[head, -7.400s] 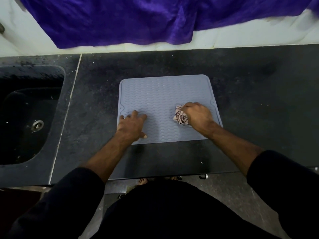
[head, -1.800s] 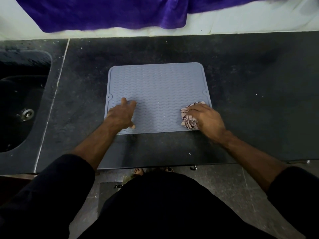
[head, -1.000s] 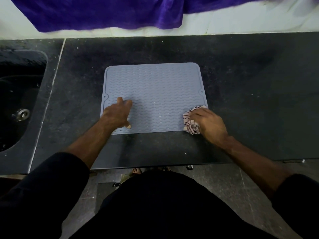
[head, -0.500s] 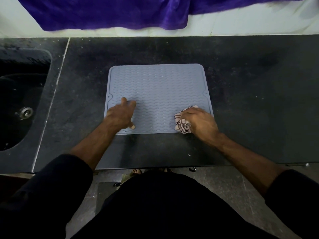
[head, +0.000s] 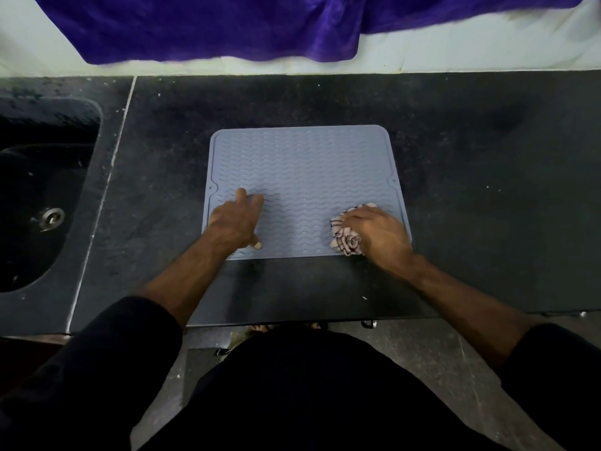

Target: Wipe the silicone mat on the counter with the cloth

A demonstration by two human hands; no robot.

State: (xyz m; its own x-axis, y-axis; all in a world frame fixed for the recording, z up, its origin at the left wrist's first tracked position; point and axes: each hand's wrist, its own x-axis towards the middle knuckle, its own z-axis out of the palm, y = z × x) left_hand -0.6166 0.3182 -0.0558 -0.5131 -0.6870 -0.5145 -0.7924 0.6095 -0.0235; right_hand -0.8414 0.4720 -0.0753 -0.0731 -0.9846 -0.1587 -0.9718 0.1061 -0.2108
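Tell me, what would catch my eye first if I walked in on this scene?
Probably the pale blue-grey silicone mat, lying flat in the middle of the dark counter. The right hand presses a bunched striped cloth onto the mat's near right corner, while the left hand rests on its near left part. A bright purple fabric hangs along the wall behind, and a dark sink sits at far left.

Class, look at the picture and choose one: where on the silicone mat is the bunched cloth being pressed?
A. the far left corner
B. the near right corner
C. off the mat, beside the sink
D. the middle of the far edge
B: the right hand holds the cloth down at the near right corner of the mat, while the left hand rests at its near left.
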